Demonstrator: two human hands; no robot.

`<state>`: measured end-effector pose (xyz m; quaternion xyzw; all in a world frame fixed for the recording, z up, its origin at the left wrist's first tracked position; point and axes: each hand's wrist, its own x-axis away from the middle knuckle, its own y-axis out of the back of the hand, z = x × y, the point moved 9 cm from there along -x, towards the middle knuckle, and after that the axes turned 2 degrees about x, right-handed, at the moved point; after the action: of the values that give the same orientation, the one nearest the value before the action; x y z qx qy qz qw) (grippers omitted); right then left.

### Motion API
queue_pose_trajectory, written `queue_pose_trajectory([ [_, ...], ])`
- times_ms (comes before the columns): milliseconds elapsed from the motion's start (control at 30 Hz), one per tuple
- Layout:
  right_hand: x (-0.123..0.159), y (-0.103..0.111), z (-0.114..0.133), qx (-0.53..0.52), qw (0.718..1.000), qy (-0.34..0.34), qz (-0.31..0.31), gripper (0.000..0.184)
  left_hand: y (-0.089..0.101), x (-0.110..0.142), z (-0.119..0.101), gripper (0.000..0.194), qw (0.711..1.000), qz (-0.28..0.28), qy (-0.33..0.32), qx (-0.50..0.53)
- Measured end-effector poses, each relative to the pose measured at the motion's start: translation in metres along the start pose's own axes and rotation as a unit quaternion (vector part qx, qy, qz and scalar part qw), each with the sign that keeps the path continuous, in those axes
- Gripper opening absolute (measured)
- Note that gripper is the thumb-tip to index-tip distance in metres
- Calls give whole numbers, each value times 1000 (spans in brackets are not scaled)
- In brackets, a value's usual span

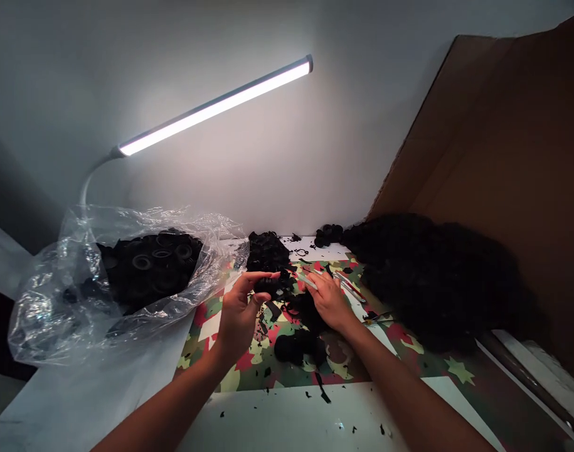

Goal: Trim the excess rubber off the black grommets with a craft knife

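My left hand (239,307) pinches a small dark rubber ring-like piece (266,285) between thumb and fingers. Its exact shape is hard to make out against the black things behind it. Just to the right, my right hand (329,300) is closed around a thin pale tool (308,282) whose tip points toward the left hand; I cannot tell its kind. Beneath both hands lies a camouflage-patterned sheet (242,376) strewn with black scraps. A cluster of black round pieces (296,348) rests on it, nearer to me than the hands.
At left, a clear plastic bag (46,320) holds many black rubber rings (159,270). A big black heap (432,276) lies at right before a cardboard panel (498,138). Slim tools (352,289) lie beyond my right hand. A lit lamp (221,107) hangs above.
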<state>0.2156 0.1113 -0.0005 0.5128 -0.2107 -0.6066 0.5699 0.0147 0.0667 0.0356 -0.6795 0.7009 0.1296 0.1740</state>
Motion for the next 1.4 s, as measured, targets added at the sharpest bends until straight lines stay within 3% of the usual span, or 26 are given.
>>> queue_pose_trajectory([
  [100,-2,12,5,-36,999,9,-25,40,-1,-6,8,26,996,16,40,77],
  [167,1,27,12,-88,994,18,-69,39,-3,-8,14,31,992,25,57,106],
  [233,6,44,20,-153,981,23,-115,33,-5,-8,19,33,992,37,69,103],
  [300,12,51,27,-202,972,11,-122,32,-7,-7,22,33,993,48,79,75],
  [433,21,36,44,-286,957,-29,-25,36,-10,-4,26,31,995,59,80,4],
  [567,27,14,53,-372,922,-77,71,36,-15,0,32,34,992,80,82,-51],
  [767,29,11,56,-499,851,-128,105,35,-14,4,42,25,986,59,150,43],
  [933,34,10,58,-548,814,-160,107,34,-13,3,46,20,979,31,158,124],
  [1000,34,7,59,-543,817,-158,113,34,-11,3,47,18,979,22,157,127],
  [1067,33,8,56,-510,842,-144,103,35,-8,1,47,15,981,15,161,111],
  [1167,27,28,40,-442,890,-113,-3,44,-4,-3,44,13,984,23,165,61],
  [1233,26,45,30,-426,896,-93,-85,56,-2,-5,39,11,986,41,160,3],
  [1267,25,49,27,-433,892,-87,-96,63,-3,-6,37,10,986,54,157,-30],
  [1333,24,47,26,-461,882,-80,-62,75,-6,-5,34,8,982,80,152,-83],
  [1400,23,39,34,-474,878,-58,3,69,-9,-5,32,7,979,100,148,-103],
])
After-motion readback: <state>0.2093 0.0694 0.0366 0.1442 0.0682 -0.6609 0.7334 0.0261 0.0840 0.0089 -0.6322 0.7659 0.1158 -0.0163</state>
